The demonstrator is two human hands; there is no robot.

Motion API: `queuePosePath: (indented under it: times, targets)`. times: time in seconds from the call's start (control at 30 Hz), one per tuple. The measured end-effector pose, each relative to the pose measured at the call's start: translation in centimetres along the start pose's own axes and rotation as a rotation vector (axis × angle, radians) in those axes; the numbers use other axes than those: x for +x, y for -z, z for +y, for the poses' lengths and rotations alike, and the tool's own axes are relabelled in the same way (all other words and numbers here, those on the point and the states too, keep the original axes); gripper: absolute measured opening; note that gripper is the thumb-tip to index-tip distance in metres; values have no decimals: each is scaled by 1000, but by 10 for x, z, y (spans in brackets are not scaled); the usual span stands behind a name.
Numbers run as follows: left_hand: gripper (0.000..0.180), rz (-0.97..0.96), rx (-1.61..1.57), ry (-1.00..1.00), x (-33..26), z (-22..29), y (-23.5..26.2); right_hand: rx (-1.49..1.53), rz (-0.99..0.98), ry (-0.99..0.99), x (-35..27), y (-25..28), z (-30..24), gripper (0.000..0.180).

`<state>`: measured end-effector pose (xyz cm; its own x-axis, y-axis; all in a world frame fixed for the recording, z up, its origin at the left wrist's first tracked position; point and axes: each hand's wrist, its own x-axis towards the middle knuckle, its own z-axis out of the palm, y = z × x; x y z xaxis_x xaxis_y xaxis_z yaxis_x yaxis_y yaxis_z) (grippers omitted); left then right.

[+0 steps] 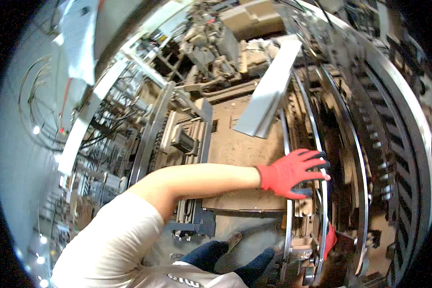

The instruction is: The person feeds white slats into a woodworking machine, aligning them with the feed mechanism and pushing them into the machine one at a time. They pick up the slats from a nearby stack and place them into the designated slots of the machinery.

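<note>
My left hand (295, 174), in a red glove with dark fingertips, reaches across to the right. Its fingers are spread, and their tips lie over a shiny metal rail (324, 206); whether they press on it I cannot tell. Lower down, a bit of my right hand (329, 241) in a red glove shows beside the same rail. Its fingers are hidden behind the rail and machine parts. Beyond my left hand, a long white-grey panel (269, 93) slants over the machine, its near end above a brown, dusty board (230, 149).
Another metal rail (362, 192) runs parallel farther right, next to a dark toothed track (401, 158). A grey machine frame (204, 129) stands left of the brown board. Cables (31, 96) hang at the far left. My shoes (234, 240) are on the grey floor below.
</note>
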<state>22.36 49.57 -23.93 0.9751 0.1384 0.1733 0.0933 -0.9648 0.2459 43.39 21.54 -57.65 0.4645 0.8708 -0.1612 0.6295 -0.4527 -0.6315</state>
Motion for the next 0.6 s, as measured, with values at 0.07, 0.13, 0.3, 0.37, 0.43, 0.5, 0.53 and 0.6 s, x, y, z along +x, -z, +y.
queuePosePath:
  times: [0.07, 0.13, 0.3, 0.37, 0.43, 0.5, 0.53, 0.6]
  targets:
    - [78, 29, -35, -2, -5, -2, -3, 49, 102, -19, -17, -11, 25, 48]
    - [78, 34, -34, 22, -12, 2, -2, 76, 162, -47, -42, -17, 36, 49]
    - [77, 61, -3, 0, -10, 1, -4, 163, 485, -53, -70, -10, 11, 50]
    - [75, 54, 3, -12, -7, 1, 2, 180, 637, -19, -77, -1, 1, 51]
    - [74, 44, -3, 8, -9, 1, 5, 161, 740, 45, -85, 14, -6, 52]
    - [72, 63, 14, 31, -17, 4, -1, 309, 716, -91, -104, 31, -13, 59]
    - [71, 92, 46, 10, -13, 3, -3, 436, 730, -186, -111, 38, -33, 65]
    - [71, 86, 26, 25, -15, 2, -2, 366, 776, -138, -131, 72, -89, 50]
